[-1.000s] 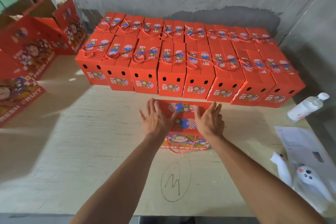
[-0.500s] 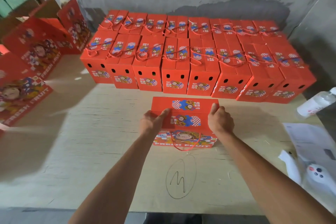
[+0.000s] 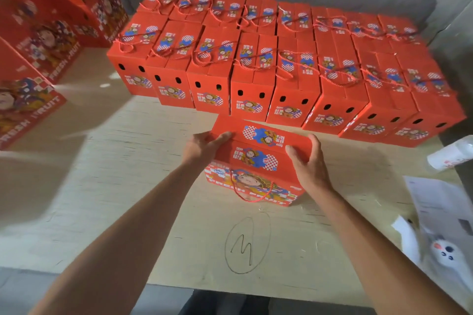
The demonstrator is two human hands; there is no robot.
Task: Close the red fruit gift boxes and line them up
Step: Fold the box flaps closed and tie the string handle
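A closed red cardboard fruit gift box (image 3: 258, 158) is gripped at both ends by left hand (image 3: 202, 146) and right hand (image 3: 309, 163), near the lined-up boxes (image 3: 281, 69).

Bare forearms, no sleeves visible

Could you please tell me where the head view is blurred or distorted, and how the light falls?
Head view: the gift box between both hands is fairly sharp; the bottle and papers at right smear with motion blur; wide-angle bending curves the box rows; bright light patches streak the table at left.
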